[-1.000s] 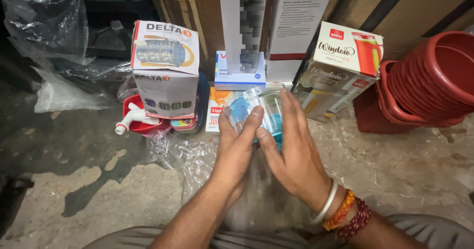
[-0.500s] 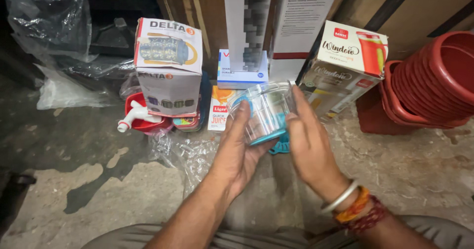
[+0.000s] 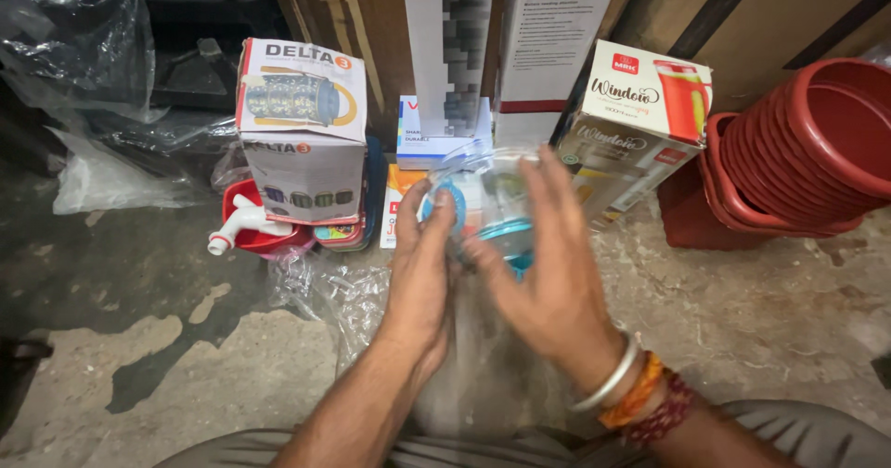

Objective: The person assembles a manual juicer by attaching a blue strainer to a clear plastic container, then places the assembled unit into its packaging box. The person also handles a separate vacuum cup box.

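Clear plastic wraps the container (image 3: 487, 204) you hold up between both palms: your left hand (image 3: 422, 269) presses its near side with fingers up, your right hand (image 3: 548, 278) cups the other with fingers spread. It sits raised off the floor, in front of the cartons. Behind it stand a white box (image 3: 302, 129) on the left and a tilted box (image 3: 636, 125) on the right, both near. Red tubs (image 3: 807, 153) lie stacked further right. A red dispenser (image 3: 251, 227) and crumpled film (image 3: 329, 287) crowd the left. Bare concrete (image 3: 139, 338) lies open at lower left.
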